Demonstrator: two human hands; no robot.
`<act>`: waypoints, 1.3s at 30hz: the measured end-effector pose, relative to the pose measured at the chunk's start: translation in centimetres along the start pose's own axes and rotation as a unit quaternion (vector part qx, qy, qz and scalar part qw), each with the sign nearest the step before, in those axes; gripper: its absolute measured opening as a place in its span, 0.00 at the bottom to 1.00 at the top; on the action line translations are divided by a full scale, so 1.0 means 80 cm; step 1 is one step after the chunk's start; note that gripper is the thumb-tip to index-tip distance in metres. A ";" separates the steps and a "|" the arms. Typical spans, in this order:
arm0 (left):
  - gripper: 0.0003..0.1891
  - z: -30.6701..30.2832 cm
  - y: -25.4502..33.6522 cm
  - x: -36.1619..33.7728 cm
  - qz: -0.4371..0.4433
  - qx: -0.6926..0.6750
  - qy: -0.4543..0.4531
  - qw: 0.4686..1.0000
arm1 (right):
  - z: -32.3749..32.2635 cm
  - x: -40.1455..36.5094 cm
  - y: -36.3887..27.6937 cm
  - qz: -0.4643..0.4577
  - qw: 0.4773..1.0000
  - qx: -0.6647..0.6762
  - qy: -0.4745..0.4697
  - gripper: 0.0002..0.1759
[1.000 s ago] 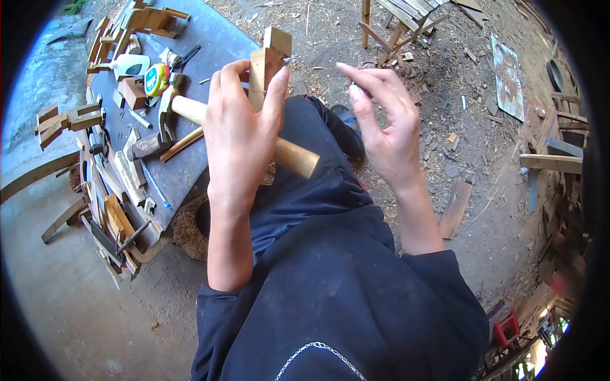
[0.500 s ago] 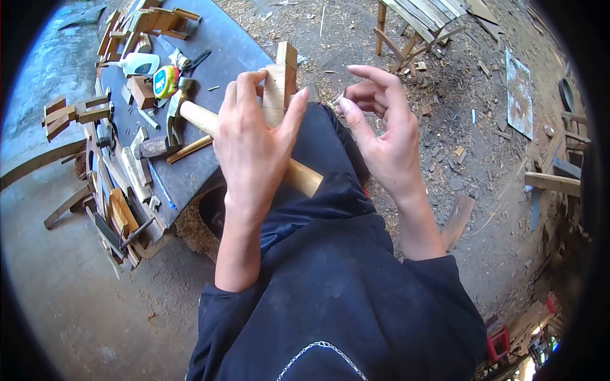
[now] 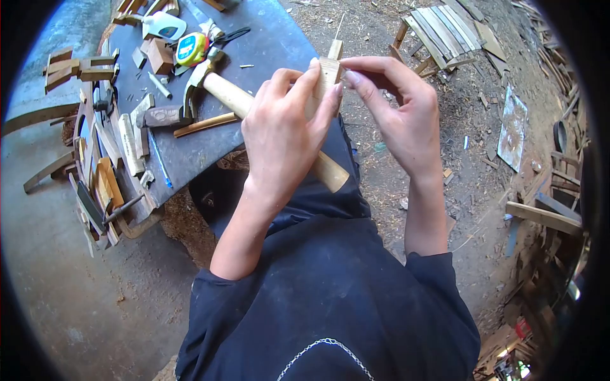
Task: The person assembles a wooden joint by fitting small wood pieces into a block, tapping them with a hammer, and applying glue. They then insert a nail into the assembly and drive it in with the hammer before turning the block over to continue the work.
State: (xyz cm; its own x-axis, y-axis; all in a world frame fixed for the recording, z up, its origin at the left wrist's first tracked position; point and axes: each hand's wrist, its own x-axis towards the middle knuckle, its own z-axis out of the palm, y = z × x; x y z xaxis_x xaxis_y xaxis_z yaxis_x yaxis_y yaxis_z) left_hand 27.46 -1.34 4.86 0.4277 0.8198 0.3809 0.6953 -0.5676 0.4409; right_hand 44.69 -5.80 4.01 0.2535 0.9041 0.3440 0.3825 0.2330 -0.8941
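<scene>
My left hand (image 3: 283, 124) is wrapped round a pale wooden block (image 3: 328, 71), fingers on one side and thumb on the other. Small dark specks show on the block's upper face. At its right edge my right hand (image 3: 400, 108) has thumb and index finger brought together; what is between the fingertips, if anything, is too small to make out. A hammer (image 3: 229, 94) with a pale wooden handle passes beneath my left hand, its head on the dark table (image 3: 260, 41) and its handle end over my lap.
A yellow-green tape measure (image 3: 192, 49), a white glue bottle (image 3: 164, 25), a brown wood block (image 3: 160, 56) and a second hammer head (image 3: 164, 116) lie on the table. Wood pieces crowd its left edge. A slatted wooden stand (image 3: 441, 35) is on the chip-strewn ground.
My right hand has moved in to the block, its fingertips drawing together at the edge. My left hand holds the block at a changed tilt. The whole view has shifted slightly.
</scene>
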 end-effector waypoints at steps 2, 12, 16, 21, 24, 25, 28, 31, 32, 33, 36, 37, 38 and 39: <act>0.21 0.004 -0.007 0.001 0.001 -0.017 0.017 1.000 | -0.008 0.011 -0.008 -0.010 0.999 -0.036 -0.040 0.09; 0.18 0.013 -0.025 -0.005 -0.021 -0.115 0.047 0.992 | -0.006 0.045 -0.018 -0.134 0.959 -0.190 -0.161 0.10; 0.17 0.014 -0.028 -0.006 -0.020 -0.127 0.054 0.990 | -0.003 0.049 -0.024 -0.157 0.945 -0.225 -0.177 0.10; 0.18 0.015 -0.030 -0.007 -0.014 -0.118 0.053 0.992 | 0.002 0.055 -0.025 -0.137 0.946 -0.221 -0.192 0.09; 0.21 0.015 -0.033 -0.008 -0.008 -0.105 0.051 0.993 | 0.005 0.053 -0.019 -0.132 0.953 -0.201 -0.182 0.09; 0.20 0.014 -0.033 -0.007 -0.007 -0.106 0.053 0.993 | 0.006 0.052 -0.016 -0.134 0.956 -0.195 -0.175 0.09; 0.20 0.015 -0.034 -0.008 -0.006 -0.108 0.057 0.992 | 0.010 0.044 -0.012 -0.167 0.954 -0.204 -0.142 0.09; 0.20 0.015 -0.033 -0.008 -0.007 -0.115 0.063 0.991 | 0.013 0.038 -0.010 -0.151 0.965 -0.184 -0.109 0.08; 0.20 0.014 -0.033 -0.008 -0.008 -0.118 0.065 0.991 | 0.015 0.035 -0.009 -0.154 0.967 -0.184 -0.090 0.08; 0.20 0.014 -0.033 -0.008 -0.008 -0.118 0.065 0.991 | 0.018 0.032 -0.007 -0.156 0.968 -0.185 -0.071 0.08; 0.19 0.015 -0.034 -0.007 -0.005 -0.119 0.066 0.991 | 0.019 0.031 -0.001 -0.193 0.959 -0.204 -0.052 0.09; 0.19 0.015 -0.034 -0.007 -0.005 -0.119 0.066 0.991 | 0.018 0.031 0.001 -0.210 0.953 -0.213 -0.052 0.09; 0.19 0.015 -0.035 -0.007 -0.004 -0.118 0.066 0.991 | 0.018 0.031 0.004 -0.220 0.950 -0.217 -0.052 0.09; 0.19 0.015 -0.034 -0.007 -0.006 -0.120 0.065 0.991 | 0.018 0.031 0.007 -0.231 0.946 -0.220 -0.052 0.09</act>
State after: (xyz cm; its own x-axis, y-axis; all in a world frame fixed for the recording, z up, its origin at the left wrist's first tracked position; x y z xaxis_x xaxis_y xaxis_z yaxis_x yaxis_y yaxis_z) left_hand 25.99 -0.17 2.43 0.3316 0.8187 0.4688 0.5363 -0.5724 0.6203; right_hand 44.28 -2.88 3.93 -0.1117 0.7778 0.6185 0.7703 0.4610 -0.4406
